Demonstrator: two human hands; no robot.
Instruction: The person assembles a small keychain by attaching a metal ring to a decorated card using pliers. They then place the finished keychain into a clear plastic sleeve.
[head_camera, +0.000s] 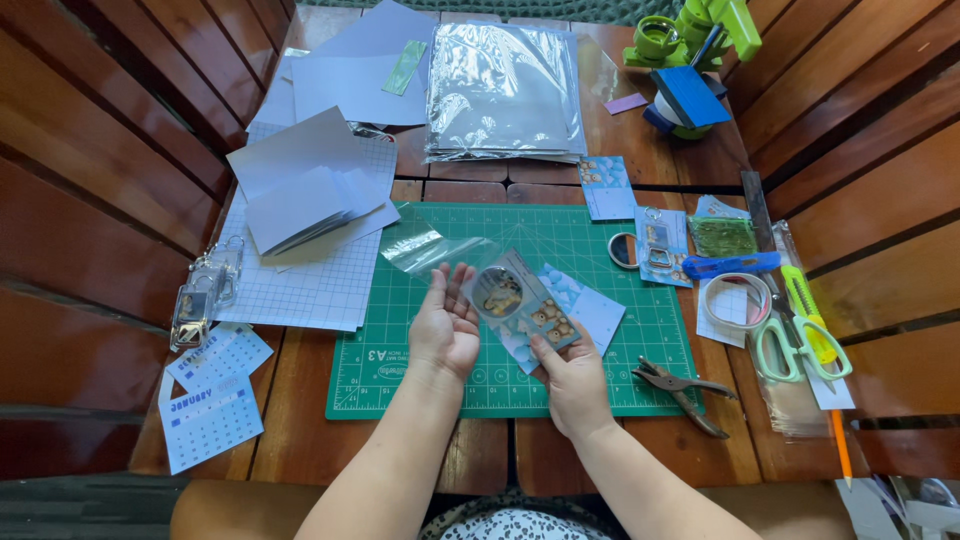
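Note:
Over a green cutting mat (600, 250), my right hand (572, 380) pinches the lower corner of a small printed card (520, 300) with a round picture piece on it. My left hand (445, 325) is spread, palm up, with its fingers against the mouth of a clear plastic sleeve (430, 245) that reaches up and left from the card. Whether the card sits partly inside the sleeve is unclear. A second light-blue patterned card (585, 300) lies on the mat just behind the held one.
Hole-punch pliers (685, 385) lie on the mat's right edge. Green scissors (795, 345), a tape roll (738, 298), a blue cutter (730, 265) and a ruler sit at the right. Grid paper (320, 275), keychains (205, 290) and calendar cards (210, 400) lie left, shiny sleeves (505, 90) behind.

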